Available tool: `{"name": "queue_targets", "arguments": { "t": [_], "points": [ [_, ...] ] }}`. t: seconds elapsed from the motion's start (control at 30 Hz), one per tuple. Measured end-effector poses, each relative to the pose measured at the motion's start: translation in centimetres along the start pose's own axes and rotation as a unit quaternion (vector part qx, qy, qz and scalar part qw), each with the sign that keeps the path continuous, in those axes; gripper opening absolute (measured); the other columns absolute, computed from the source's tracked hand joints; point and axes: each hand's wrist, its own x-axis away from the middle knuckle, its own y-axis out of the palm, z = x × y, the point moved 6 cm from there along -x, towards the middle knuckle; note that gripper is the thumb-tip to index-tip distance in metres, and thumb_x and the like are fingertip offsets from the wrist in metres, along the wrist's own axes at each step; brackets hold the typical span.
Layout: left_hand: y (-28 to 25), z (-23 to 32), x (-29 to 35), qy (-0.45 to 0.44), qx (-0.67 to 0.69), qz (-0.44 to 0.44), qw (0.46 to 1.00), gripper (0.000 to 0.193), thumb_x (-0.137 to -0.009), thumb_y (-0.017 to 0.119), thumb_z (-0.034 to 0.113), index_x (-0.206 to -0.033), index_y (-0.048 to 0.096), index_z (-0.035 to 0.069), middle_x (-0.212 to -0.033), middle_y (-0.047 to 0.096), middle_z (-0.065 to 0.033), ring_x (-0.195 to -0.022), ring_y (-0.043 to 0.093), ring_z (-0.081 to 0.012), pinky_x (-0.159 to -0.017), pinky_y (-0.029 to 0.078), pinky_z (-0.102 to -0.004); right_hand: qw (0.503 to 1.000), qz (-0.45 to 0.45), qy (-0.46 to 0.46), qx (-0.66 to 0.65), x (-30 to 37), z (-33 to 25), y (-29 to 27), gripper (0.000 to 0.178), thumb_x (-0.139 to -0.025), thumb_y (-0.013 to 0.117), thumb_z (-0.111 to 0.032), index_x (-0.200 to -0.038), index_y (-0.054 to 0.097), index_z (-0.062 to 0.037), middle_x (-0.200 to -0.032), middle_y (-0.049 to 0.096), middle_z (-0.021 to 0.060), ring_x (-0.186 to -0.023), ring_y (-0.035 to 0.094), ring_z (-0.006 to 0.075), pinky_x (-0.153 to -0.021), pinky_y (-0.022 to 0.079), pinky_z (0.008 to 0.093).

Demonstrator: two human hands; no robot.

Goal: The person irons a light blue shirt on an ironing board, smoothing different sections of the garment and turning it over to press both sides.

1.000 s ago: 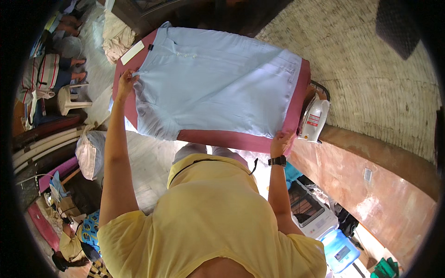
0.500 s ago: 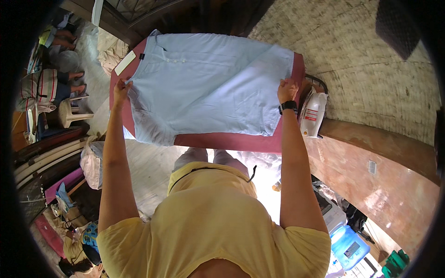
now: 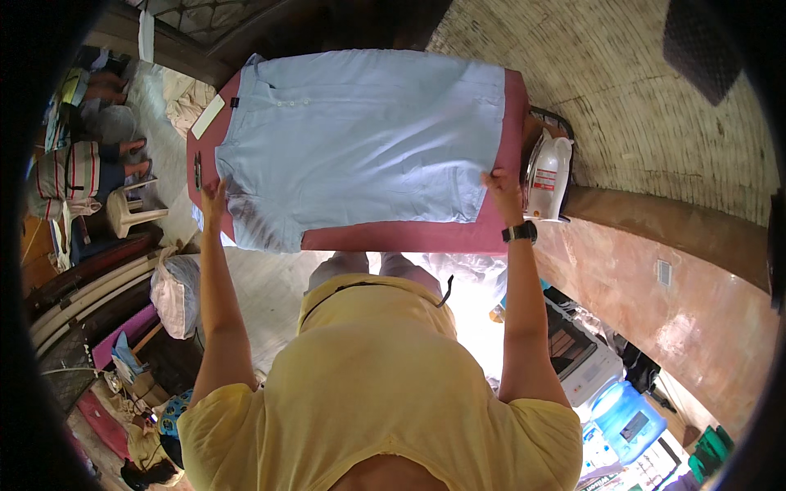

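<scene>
A light blue shirt, buttoned at the neck, lies spread over a padded maroon ironing board. My left hand pinches the shirt's edge near the sleeve, at the board's left side. At the hem side on the right, my right hand has its fingers closed on the cloth's near corner; a black watch is on that wrist. The near sleeve is creased and hangs over the board's front edge. Soft wrinkles cross the shirt's middle.
A white iron stands on a rack at the board's right end. On the left lie a white flat strip and a slim dark tool. A plastic stool and seated people are farther left; a wall is to the right.
Both hands have moved nearer to me along the shirt's ends, the right down to the near hem corner. The cloth lies straighter at the right, and the dark tool has come into sight.
</scene>
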Motion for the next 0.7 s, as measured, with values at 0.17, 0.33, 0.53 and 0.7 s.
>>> {"name": "queue_targets", "arguments": {
  "t": [0.17, 0.33, 0.53, 0.7],
  "points": [
    [0.1, -1.6, 8.4, -0.115, -0.056, -0.035, 0.991, 0.053, -0.09, 0.072, 0.04, -0.116, 0.06, -0.004, -0.105, 0.066, -0.007, -0.099, 0.057, -0.016, -0.089, 0.044, -0.0307, 0.994, -0.003, 0.002, 0.112, 5.3, -1.6, 0.8, 0.032, -0.079, 0.084, -0.025, -0.084, 0.062, -0.0021, -0.07, 0.064, 0.0087, -0.063, 0.063, 0.0193, -0.06, 0.05, 0.0322],
    [1.3, -0.5, 11.7, -0.06, 0.019, 0.018, 0.998, 0.043, -0.095, 0.067, 0.035, -0.118, 0.062, -0.002, -0.108, 0.065, -0.0068, -0.098, 0.056, -0.0154, -0.094, 0.042, -0.029, 0.989, 0.023, 0.083, 0.119, 9.2, -1.6, 1.9, 0.026, -0.076, 0.082, -0.021, -0.081, 0.063, -0.0035, -0.07, 0.065, 0.0126, -0.063, 0.065, 0.0269, -0.06, 0.049, 0.0362],
    [1.0, -0.4, 12.3, 0.027, 0.078, 0.047, 0.995, 0.044, -0.099, 0.061, 0.028, -0.129, 0.054, -0.003, -0.114, 0.065, -0.0105, -0.1, 0.057, -0.0163, -0.091, 0.043, -0.0274, 0.998, 0.049, 0.042, 0.0, 10.4, -3.5, 0.3, 0.021, -0.084, 0.075, -0.011, -0.087, 0.056, -0.0042, -0.069, 0.059, 0.0067, -0.061, 0.06, 0.0173, -0.058, 0.047, 0.0333],
    [0.8, 0.3, 12.8, 0.113, -0.014, 0.11, 0.987, 0.038, -0.1, 0.059, 0.019, -0.131, 0.051, -0.002, -0.109, 0.066, -0.0128, -0.091, 0.058, -0.0153, -0.082, 0.047, -0.0273, 0.986, -0.026, 0.125, -0.109, 12.5, -0.7, -2.6, 0.02, -0.091, 0.069, -0.008, -0.094, 0.05, -0.0045, -0.072, 0.056, 0.0022, -0.062, 0.057, 0.0095, -0.055, 0.046, 0.0255]
  ]
}}
